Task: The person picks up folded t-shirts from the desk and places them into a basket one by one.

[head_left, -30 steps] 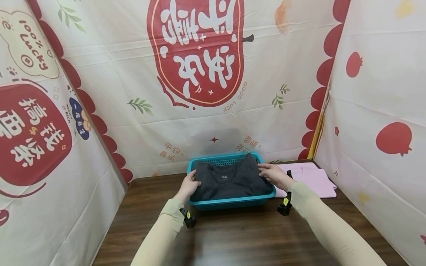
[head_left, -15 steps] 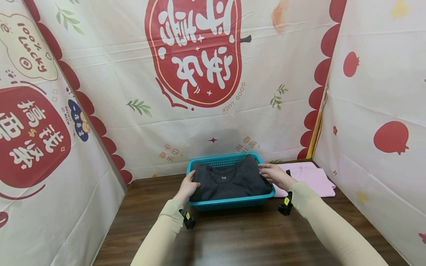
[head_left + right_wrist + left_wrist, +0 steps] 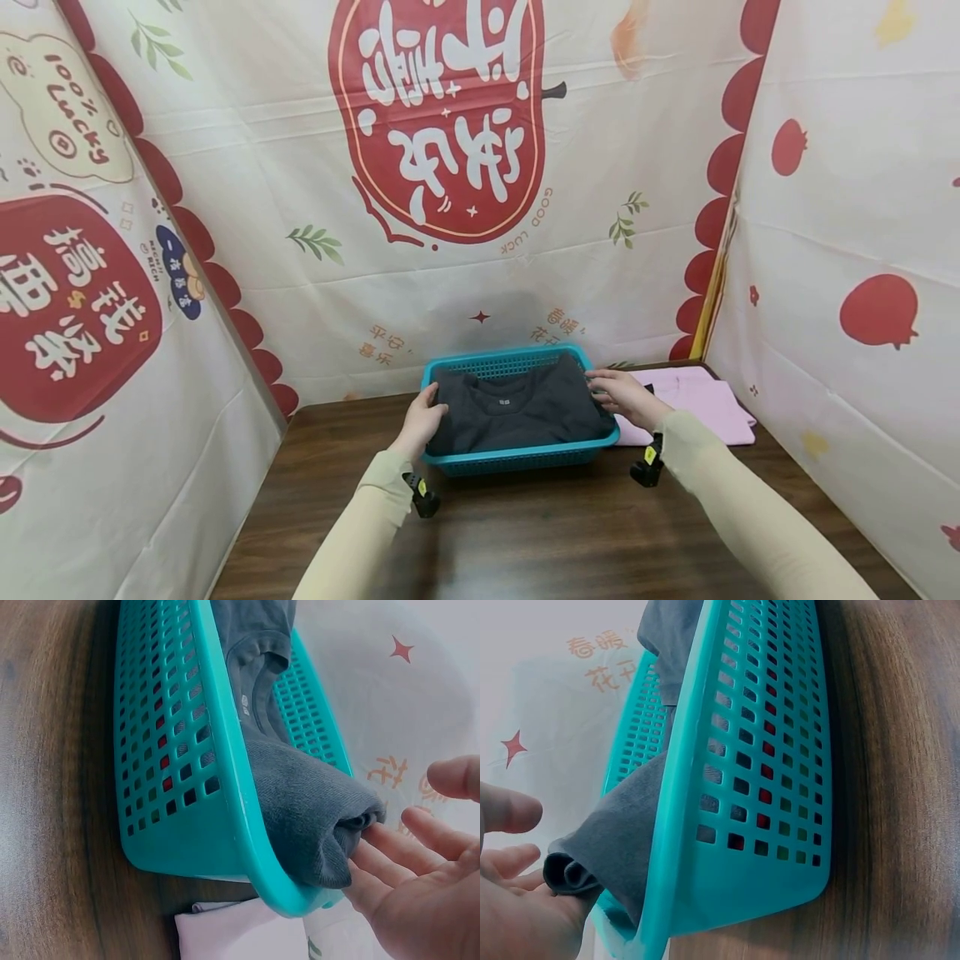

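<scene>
Backdrop (image 3: 247, 150): pale printed cloth, scalloped red borders, standing behind the table.
Table (image 3: 525, 533): dark wood grain.
Basket (image 3: 525, 461): turquoise plastic, perforated walls, set at the middle of the table's far edge, long side facing the person.
Shirt (image 3: 517, 423): dark grey, folded, neckline and small pale label uppermost; lies in the basket between the two hands, its rolled ends reaching the basket's short sides.
Pink cloth (image 3: 708, 408): folded, at the table's far right corner, just beside the basket.
Right hand (image 3: 630, 397): at the basket's right end, fingers extended and touching the shirt's rolled end, thumb held apart.
Left hand (image 3: 422, 419): at the basket's left end, fingers against the opposite rolled end, thumb clear of them. Hands well apart, neither clamped.
Wrist cameras (image 3: 648, 467): black, one per wrist.
</scene>
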Available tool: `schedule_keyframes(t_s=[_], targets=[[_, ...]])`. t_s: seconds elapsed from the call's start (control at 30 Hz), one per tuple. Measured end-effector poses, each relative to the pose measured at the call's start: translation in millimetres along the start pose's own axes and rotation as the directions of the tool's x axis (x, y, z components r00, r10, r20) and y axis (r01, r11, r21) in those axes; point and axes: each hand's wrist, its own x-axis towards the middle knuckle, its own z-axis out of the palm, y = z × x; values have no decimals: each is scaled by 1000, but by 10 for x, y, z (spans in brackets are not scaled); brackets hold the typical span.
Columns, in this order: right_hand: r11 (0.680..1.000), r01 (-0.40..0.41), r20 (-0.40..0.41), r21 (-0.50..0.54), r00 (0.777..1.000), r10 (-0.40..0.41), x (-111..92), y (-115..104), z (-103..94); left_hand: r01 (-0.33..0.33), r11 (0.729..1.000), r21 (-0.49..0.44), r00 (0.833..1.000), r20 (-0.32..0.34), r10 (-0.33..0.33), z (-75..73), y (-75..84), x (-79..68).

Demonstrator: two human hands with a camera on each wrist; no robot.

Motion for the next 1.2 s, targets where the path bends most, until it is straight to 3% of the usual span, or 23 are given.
schedule_keyframes(t_s=[0.47,0.9,1.03,1.2], targets=[[1000,24,15,16,1000,-24,-74,-56,-58,-19,999,-39,1000,-1,19,-10,35,-38],[993,83,-32,85,996,-80,-65,-183,5,-143,981,130,985,-77,154,46,137,-85],[983,74,13,168,997,-77,-45,-221,99,-183,969,166,981,-27,190,108,217,-113],[969,-11,110,246,994,-16,5,-213,231,-122,992,35,990,75,119,169,281,-143]])
